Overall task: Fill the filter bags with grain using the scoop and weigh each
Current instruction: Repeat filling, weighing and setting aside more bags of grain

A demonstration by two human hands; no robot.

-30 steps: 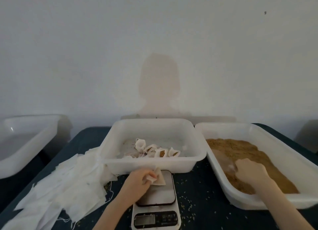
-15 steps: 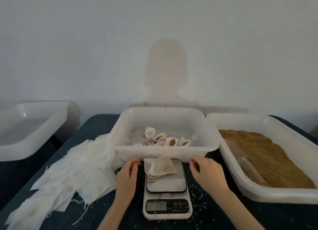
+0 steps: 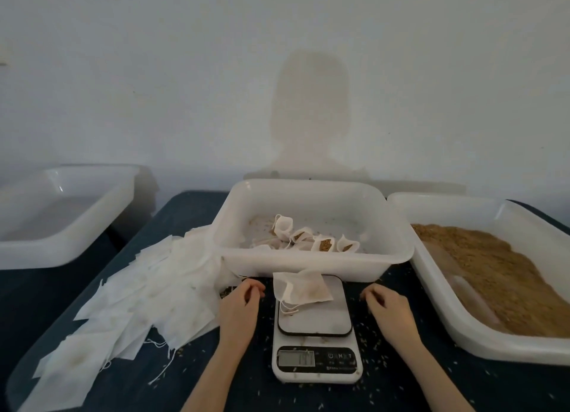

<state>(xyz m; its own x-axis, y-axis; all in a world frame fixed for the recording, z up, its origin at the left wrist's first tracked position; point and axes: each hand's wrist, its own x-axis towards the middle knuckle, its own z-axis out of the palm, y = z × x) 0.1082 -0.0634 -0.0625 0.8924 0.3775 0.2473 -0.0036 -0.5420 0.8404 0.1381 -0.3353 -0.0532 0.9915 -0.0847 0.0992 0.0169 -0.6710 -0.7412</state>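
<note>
Your left hand rests on the dark surface just left of the scale, fingers loosely curled, its grip released and holding nothing. Your right hand sits the same way just right of the scale, also grasping nothing. Between them, one filter bag lies on the far part of the scale's platform, its drawstring trailing toward you; neither hand touches it. The display is too blurred to read. Behind the scale, the middle tub holds several filled bags, mouths open and grain showing. To your right, the large tub holds the heap of grain. A pile of empty bags spreads across the surface at your left, touching the middle tub. Loose kernels are scattered around the scale. Another white tub sits off to the far left.
</note>
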